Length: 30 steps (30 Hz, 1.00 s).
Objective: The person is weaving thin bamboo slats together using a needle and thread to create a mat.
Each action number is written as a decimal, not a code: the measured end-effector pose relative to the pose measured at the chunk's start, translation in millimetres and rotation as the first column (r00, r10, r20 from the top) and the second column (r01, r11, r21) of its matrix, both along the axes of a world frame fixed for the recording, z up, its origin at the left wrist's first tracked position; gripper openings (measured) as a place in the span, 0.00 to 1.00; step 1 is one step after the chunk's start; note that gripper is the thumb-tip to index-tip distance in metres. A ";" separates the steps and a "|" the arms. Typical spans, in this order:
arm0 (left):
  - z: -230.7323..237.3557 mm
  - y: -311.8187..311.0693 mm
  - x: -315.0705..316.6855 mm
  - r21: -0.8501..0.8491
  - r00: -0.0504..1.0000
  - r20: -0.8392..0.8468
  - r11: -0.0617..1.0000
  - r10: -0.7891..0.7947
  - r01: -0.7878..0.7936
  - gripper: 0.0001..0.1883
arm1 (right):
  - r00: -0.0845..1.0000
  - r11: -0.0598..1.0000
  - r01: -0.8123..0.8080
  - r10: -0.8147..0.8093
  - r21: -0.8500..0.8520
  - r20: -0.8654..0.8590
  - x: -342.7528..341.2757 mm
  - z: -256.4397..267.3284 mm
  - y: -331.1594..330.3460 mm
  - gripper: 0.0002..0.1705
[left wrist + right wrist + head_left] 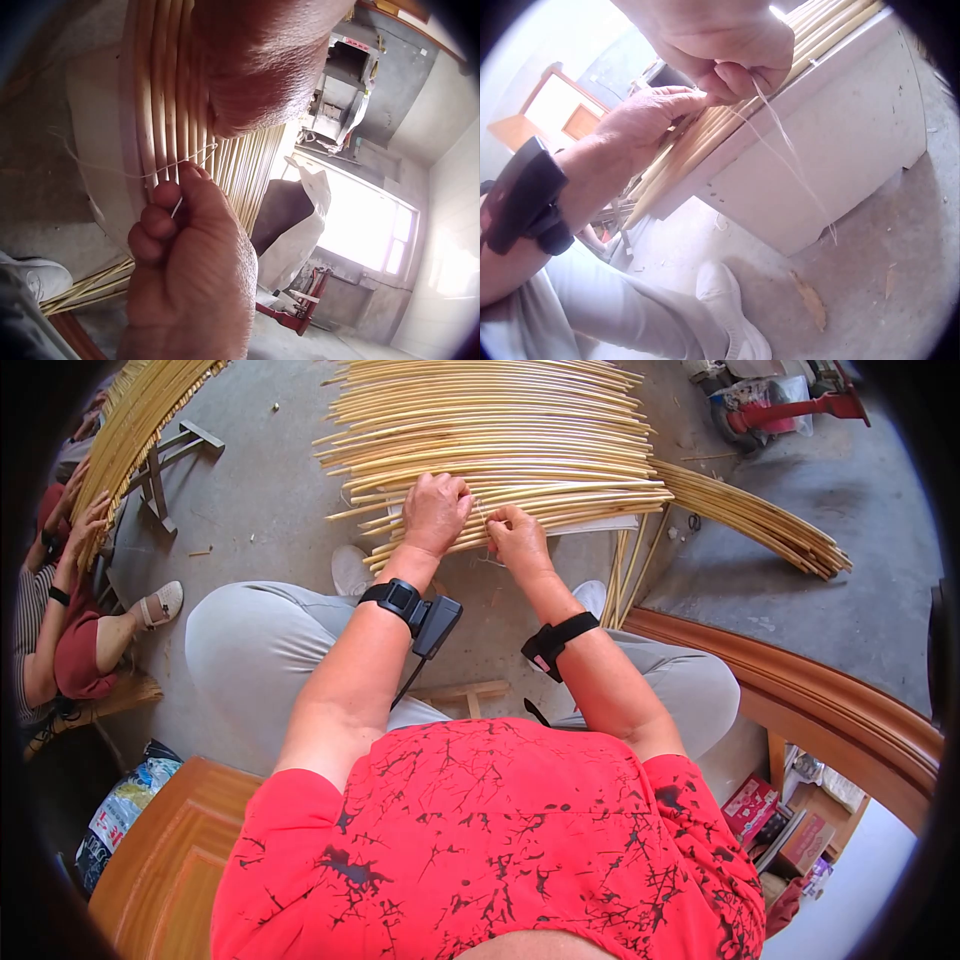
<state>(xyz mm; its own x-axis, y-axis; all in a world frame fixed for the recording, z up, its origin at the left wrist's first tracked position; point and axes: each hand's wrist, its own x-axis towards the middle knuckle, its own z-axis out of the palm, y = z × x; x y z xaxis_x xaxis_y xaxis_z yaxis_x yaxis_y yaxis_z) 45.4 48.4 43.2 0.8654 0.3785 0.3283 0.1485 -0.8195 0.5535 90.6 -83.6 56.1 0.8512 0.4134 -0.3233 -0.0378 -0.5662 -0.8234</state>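
A row of long, thin yellow sticks (490, 440) lies side by side on a white-sided support (810, 157), forming a mat. At its near edge my left hand (437, 515) bends over the sticks, thumb and fingers pinching thin white string (112, 171) close to my other hand. My right hand (520, 542) pinches the same string just to the right, its fingers curled in. From the right hand, loose string ends hang down across the support's side in the right wrist view. Both hands' fingertips meet near the stick edge, partly hiding the string between them.
A bundle of loose sticks (760, 515) extends right of the mat. On the left, another person's hands (90, 515) touch a second stick mat (130, 440). A wooden-framed piece (800, 680) stands at right, and a red metal tool (800, 408) lies behind.
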 end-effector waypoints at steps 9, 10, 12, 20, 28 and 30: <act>-1.9 0.0 -0.2 0.026 1.000 -0.016 1.000 0.005 -0.005 0.05 | 1.000 1.000 -0.016 0.016 -0.006 0.010 3.8 -1.7 -0.5 0.06; -2.0 0.1 -0.3 0.030 1.000 -0.018 1.000 0.005 -0.005 0.05 | 1.000 1.000 -0.010 0.010 -0.006 0.008 3.5 -1.2 -0.5 0.06; -2.4 -0.1 -0.4 0.032 1.000 -0.010 0.999 0.005 -0.005 0.05 | 1.000 1.000 -0.005 0.005 -0.007 0.005 3.2 -0.4 0.0 0.06; -3.3 0.3 -0.4 0.046 1.000 0.016 0.999 0.003 -0.003 0.05 | 0.998 0.999 -0.024 0.026 -0.034 0.059 3.2 -5.3 0.2 0.05; -0.4 -0.2 -1.8 0.031 1.000 -0.004 1.000 -0.005 0.005 0.04 | 0.992 0.998 -0.026 0.032 -0.051 0.120 6.8 -9.3 2.8 0.05; -0.6 -0.4 -1.8 0.023 1.000 -0.001 1.000 -0.001 0.001 0.04 | 0.993 0.998 -0.027 0.032 -0.048 0.115 7.2 -11.0 3.2 0.05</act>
<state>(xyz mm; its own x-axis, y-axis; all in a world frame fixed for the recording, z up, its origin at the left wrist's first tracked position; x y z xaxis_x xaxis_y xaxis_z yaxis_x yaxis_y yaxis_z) 43.6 48.0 42.6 0.8663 0.3695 0.3361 0.1479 -0.8324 0.5340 97.8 -80.4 45.0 0.8717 0.4256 -0.2428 0.0732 -0.6031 -0.7943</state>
